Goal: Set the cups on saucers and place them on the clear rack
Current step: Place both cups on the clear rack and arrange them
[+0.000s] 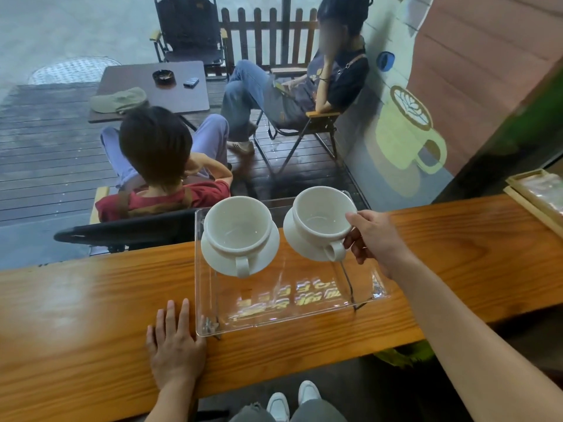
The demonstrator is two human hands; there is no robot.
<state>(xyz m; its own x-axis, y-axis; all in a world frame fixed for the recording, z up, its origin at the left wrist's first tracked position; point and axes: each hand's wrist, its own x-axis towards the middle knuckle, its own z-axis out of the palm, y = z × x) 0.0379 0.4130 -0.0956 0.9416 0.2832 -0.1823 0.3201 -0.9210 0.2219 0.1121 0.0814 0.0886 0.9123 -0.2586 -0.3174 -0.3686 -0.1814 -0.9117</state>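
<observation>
Two white cups stand on white saucers on top of the clear rack [370, 295], which rests on the wooden counter. The left cup [239, 225] sits on its saucer [263, 254] with its handle toward me. The right cup [320, 213] sits on its saucer [294, 236]; my right hand [370, 239] touches its rim and the area by its handle, thumb on the rim. My left hand [175, 345] lies flat on the counter, fingers spread, just left of the rack's near left corner.
The wooden counter [76, 315] runs left to right against a window. A wooden-framed tray [536, 193] lies at the far right end. Beyond the glass, two people sit on folding chairs beside a small dark table.
</observation>
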